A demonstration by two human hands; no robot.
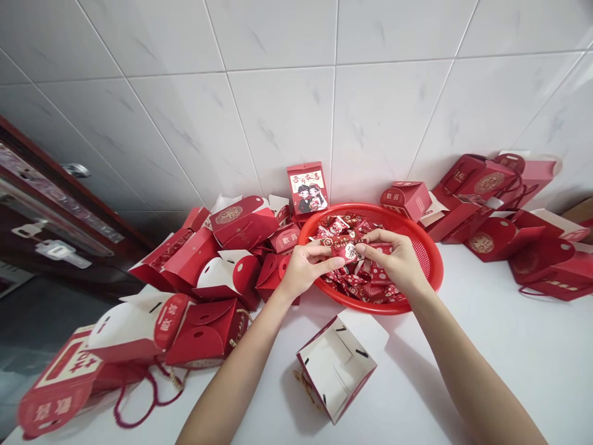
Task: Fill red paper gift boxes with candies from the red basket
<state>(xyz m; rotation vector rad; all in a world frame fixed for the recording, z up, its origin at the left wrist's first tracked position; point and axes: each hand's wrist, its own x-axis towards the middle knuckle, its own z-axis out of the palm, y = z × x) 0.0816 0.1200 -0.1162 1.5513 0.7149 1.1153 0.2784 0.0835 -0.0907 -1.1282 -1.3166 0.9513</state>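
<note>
Both my hands are raised over a red plastic basket (428,259) full of red wrapped candies (365,290). Between them they hold a red candy packet (343,247) with pale lettering. My left hand (306,262) pinches its left end, and my right hand (388,253) grips the right side with thumb and fingers. Whether more than one packet is in the fingers I cannot tell. Nearer to me, between my forearms, an open gift box (338,364) shows its white inside, with black cord ends in its walls and a twisted gold cord at its left.
Several red gift boxes (243,222) crowd the left side, some with open flaps. More red boxes (482,185) stand at the right by the tiled wall (282,111). A box with a cartoon couple (308,188) stands behind the basket. A dark door with keys (62,252) is at far left.
</note>
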